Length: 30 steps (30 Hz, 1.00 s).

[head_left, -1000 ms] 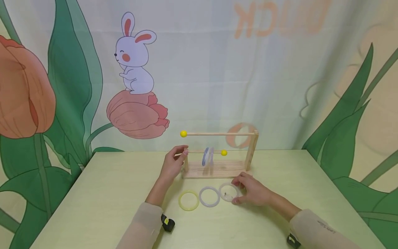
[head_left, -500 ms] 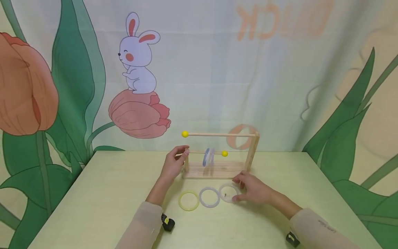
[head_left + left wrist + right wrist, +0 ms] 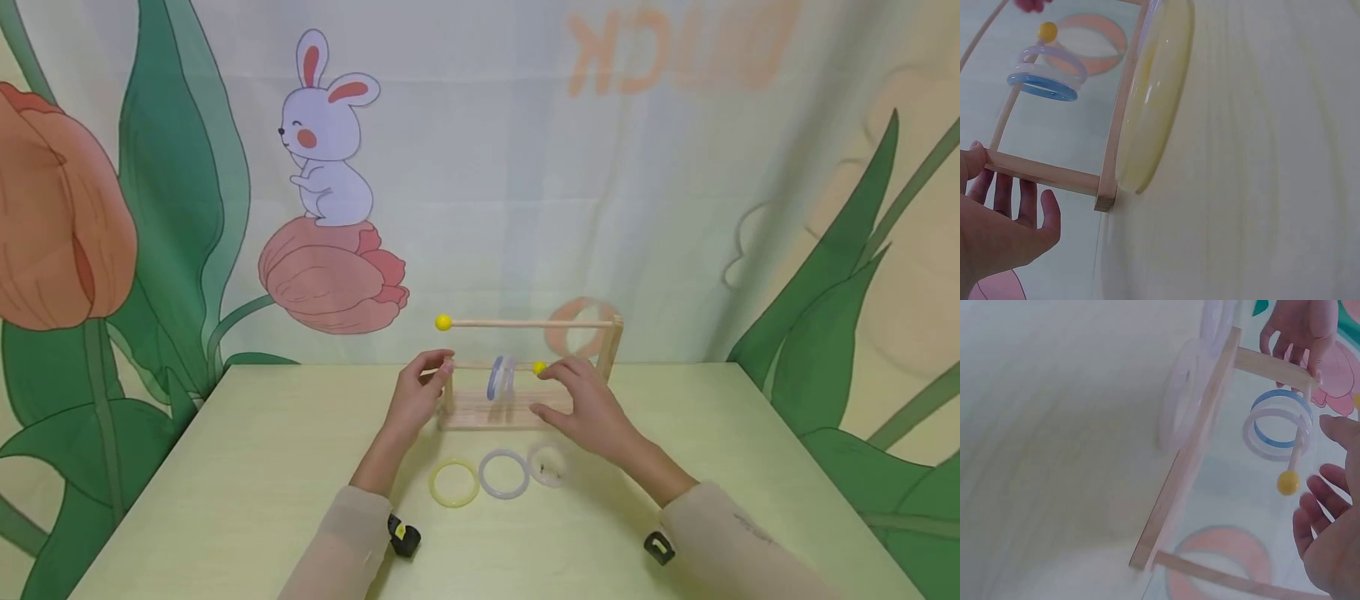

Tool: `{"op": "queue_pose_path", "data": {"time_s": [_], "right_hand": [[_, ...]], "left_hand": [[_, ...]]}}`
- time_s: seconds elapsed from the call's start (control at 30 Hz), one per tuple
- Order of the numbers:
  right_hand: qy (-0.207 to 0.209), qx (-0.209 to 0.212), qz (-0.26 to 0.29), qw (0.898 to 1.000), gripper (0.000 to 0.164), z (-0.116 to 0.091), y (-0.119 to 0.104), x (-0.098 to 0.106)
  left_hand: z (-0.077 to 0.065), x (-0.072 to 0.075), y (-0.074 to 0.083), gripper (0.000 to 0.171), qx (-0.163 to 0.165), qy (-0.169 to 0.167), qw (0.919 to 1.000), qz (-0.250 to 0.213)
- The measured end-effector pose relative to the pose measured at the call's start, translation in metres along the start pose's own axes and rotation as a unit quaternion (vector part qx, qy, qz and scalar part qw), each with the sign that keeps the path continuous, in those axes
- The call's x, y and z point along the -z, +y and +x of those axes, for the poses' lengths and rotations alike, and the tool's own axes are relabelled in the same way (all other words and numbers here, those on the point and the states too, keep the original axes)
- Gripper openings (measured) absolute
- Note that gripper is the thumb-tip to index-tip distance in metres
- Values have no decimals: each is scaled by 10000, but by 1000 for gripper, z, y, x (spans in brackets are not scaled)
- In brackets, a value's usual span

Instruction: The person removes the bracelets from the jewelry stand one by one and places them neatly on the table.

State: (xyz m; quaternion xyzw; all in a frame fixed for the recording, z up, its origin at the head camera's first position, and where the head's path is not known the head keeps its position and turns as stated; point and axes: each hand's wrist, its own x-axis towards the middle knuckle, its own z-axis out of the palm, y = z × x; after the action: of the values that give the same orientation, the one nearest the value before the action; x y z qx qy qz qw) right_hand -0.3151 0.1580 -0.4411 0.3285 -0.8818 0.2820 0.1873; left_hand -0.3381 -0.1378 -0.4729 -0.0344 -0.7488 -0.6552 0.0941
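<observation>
My left hand [image 3: 417, 393] holds the short post of a wooden ring stand [image 3: 495, 415], its thumb at the post's top and fingers behind, as the left wrist view [image 3: 1013, 231] shows. On the stand's lower rod hang a blue ring [image 3: 1041, 87], a whitish ring and a pale purple ring [image 3: 1254, 445]. My right hand [image 3: 588, 408] is beside the yellow ball [image 3: 1288, 482] at that rod's end, fingers spread and loosely bent, holding nothing. In front of the stand lie a yellow ring [image 3: 453, 506], a pale purple ring [image 3: 504, 497] and a clear ring [image 3: 534, 479] with dark specks.
The stand's upper rod [image 3: 525, 323] runs above my right hand, with a yellow ball [image 3: 443, 322] at its left end and a tall post [image 3: 611, 350] at its right. Behind the pale table [image 3: 247, 483] hangs a printed curtain [image 3: 480, 167].
My right hand has left the clear ring on the table and moved up to the lower rod's yellow ball. The ring stays on the table. My left hand keeps its hold.
</observation>
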Motion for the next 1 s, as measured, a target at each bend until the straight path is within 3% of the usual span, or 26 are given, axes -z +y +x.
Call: {"op": "queue_pose_path", "data": {"time_s": [0.1,0.37,0.5,0.8,1.0], "right_hand": [[133,-145,-56,9998,53,12,-3,-6],[-275,-700,231,9969,75,33,-3,-22],[-339,-853,333,9952,75,40,-1,-29],[-467,-778,36,9959,71,45,0,-38],[-502,-763,95,9958,72,47,1,-38]], "left_hand": [[1,0,0,33,-43,-52,10000,22],[1,1,1,33,13,-2,10000,51],[-1,0,0,34,13,-31,10000,77],[-4,-1,2,32,81,7,9999,74],[-2,-2,3,32,-41,33,9999,141]]}}
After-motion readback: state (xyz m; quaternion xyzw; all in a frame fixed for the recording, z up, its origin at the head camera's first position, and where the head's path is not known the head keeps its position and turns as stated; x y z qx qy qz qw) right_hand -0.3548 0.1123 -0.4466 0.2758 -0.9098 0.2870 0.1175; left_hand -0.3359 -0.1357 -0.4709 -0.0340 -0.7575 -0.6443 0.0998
